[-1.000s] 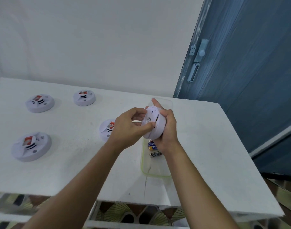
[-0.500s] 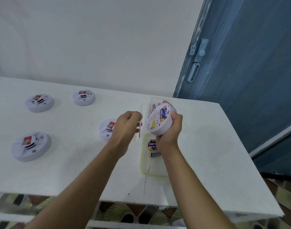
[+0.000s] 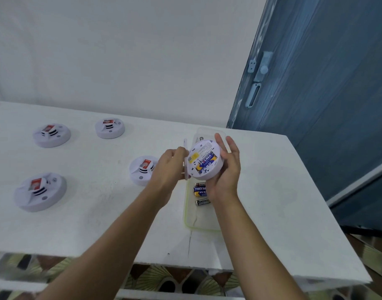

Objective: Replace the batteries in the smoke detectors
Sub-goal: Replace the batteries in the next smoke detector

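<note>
The open smoke detector (image 3: 208,174) is held up above the far end of a clear tray (image 3: 202,223), its back turned to the camera, with blue batteries (image 3: 206,163) seated in its compartment. The right hand (image 3: 226,172) grips it, fingers curled round the right rim. Just left of it, the left hand (image 3: 166,167) pinches a thin white cover plate (image 3: 185,146), seen edge-on and touching the detector's left rim. Loose batteries (image 3: 200,192) lie in the tray below the detector. On the white table (image 3: 94,217) four more detectors rest face up: one near the left hand (image 3: 142,171), one far (image 3: 110,127), two at the left (image 3: 51,135) (image 3: 40,191). A blue door (image 3: 326,94) stands at the right.
</note>
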A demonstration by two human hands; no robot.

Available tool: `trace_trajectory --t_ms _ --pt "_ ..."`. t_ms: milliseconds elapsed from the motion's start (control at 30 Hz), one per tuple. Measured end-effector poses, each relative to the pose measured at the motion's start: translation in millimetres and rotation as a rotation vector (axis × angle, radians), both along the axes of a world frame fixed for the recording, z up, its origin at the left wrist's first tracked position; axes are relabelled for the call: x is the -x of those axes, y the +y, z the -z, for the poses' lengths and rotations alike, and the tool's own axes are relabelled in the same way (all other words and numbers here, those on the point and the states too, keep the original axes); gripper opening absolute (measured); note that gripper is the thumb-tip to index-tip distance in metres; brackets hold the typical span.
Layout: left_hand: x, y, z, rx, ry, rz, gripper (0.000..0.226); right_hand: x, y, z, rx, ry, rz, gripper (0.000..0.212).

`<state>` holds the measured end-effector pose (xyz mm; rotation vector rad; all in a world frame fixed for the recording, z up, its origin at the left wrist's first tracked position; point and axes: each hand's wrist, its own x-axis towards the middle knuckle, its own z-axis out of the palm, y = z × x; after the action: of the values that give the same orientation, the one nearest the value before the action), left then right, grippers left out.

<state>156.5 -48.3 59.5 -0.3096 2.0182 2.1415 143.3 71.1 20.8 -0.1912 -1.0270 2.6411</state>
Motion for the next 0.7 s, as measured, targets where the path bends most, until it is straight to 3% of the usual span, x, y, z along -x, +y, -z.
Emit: trace_trajectory --t_ms 67,133,267,433,567,700 --pt "-1 0 -3 0.080 0.057 -0.030 0.047 0 -1 -3 0.084 -0.052 -0.067 0.052" --pt "-1 0 -5 0.108 0.101 -0.048 0.048 -2 -1 -5 0.143 -0.087 -0.143 0.060" --pt "3 -1 -6 0.178 0.212 0.005 0.025 -7 -1 0 0.180 -0.108 -0.278 0.046" --pt "6 -2 -4 0.208 0.275 0.002 0.023 -8 4 -5 0.123 -0.111 -0.373 0.031" --pt "3 -5 -9 0.352 0.356 -0.173 0.038 -8 5 -6 0.224 -0.072 -0.333 0.030" --pt "-2 0 -14 0.515 0.484 -0.138 0.046 -8 1 -5 0.245 -0.011 -0.299 0.041"
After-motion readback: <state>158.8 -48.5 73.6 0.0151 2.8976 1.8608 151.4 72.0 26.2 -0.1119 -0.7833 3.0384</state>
